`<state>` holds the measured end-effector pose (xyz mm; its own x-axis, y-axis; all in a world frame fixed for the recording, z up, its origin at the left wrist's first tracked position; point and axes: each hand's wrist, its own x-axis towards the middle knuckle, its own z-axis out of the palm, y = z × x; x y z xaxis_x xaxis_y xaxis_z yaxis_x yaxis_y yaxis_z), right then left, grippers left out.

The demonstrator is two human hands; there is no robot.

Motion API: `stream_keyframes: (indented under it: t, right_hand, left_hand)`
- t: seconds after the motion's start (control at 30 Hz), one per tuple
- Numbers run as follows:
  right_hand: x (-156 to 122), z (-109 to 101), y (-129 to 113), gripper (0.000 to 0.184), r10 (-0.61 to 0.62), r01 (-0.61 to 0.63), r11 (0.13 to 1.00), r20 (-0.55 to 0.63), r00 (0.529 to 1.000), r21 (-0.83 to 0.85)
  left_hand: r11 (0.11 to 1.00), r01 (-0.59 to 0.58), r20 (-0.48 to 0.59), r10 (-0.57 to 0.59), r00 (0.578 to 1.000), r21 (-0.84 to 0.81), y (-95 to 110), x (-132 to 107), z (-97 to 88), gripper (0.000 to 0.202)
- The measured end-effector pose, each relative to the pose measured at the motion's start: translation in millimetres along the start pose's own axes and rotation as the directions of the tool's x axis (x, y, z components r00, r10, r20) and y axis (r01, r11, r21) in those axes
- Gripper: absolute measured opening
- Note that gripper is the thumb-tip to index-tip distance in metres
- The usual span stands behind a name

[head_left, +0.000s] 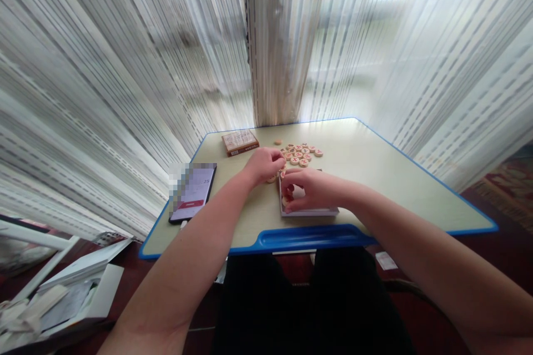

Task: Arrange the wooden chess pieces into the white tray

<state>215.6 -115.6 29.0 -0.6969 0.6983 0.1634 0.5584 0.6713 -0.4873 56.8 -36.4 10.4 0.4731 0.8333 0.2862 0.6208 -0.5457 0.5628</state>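
Tan round pieces (295, 160), marked with red or dark characters, lay in a loose cluster on the pale surface (387, 177) in the head view, just beyond the person's hands. One lone disc (278, 142) sat apart from them, a little farther back. The left hand (266, 165) reached to the near left side of the cluster, its fingertips drawn together beside the closest pieces; whether that grip held one could not be told. The right hand (314, 186) arched over a shallow open box (312, 213) with pale walls, fingers and thumb curled down at its left end. A piece showed by those fingertips, but whether the right grip was closed on it could not be made out. Farther back on the left stood a flat brown box (240, 142) with a printed top. Nearer, along the left edge, lay a phone (194, 199) with a lit screen, partly pixelated. Blue trim ran around the surface, and sheer striped curtains (125, 66) hung behind it. Dark-clad legs (258, 299) showed below the near edge.
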Motion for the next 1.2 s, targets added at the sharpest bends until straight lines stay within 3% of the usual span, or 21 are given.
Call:
stream_keyframes:
  t: [0.23, 0.43, 0.57, 0.7, 1.0, 1.2]
  right_hand:
    - [0, 2, -2, 0.024, -0.008, 0.009, 0.999, 0.035, 0.999, -0.033]
    - [-4, -15, 5, 0.018, -0.011, 0.005, 0.994, -0.057, 0.998, -0.110]
    - [-7, -25, 14, 0.017, 0.105, -0.111, 0.978, -0.038, 0.994, -0.177]
    - [-7, -22, 26, 0.019, 0.284, -0.286, 0.908, -0.051, 0.957, -0.308]
    - [0, -19, 43, 0.014, 0.328, -0.331, 0.861, -0.076, 0.942, -0.387]
    - [3, -20, 50, 0.022, 0.356, -0.377, 0.835, -0.129, 0.926, -0.402]
  left_hand:
    - [1.000, 0.019, 0.008, -0.019, 1.000, -0.009, 1, -1, -0.3, 0.023]
    - [0.999, -0.010, -0.012, 0.009, 1.000, -0.031, -1, -1, -1.6, 0.024]
    - [1.000, -0.001, -0.014, 0.001, 1.000, 0.017, -1, -1, -2.8, 0.025]
    - [0.986, 0.025, -0.030, -0.020, 0.999, 0.167, -1, -1, -6.3, 0.026]
    - [0.953, 0.175, -0.118, -0.149, 0.982, 0.247, -2, 1, -10.7, 0.027]
    - [0.957, 0.202, -0.303, -0.132, 0.944, 0.210, -7, 3, -10.8, 0.027]
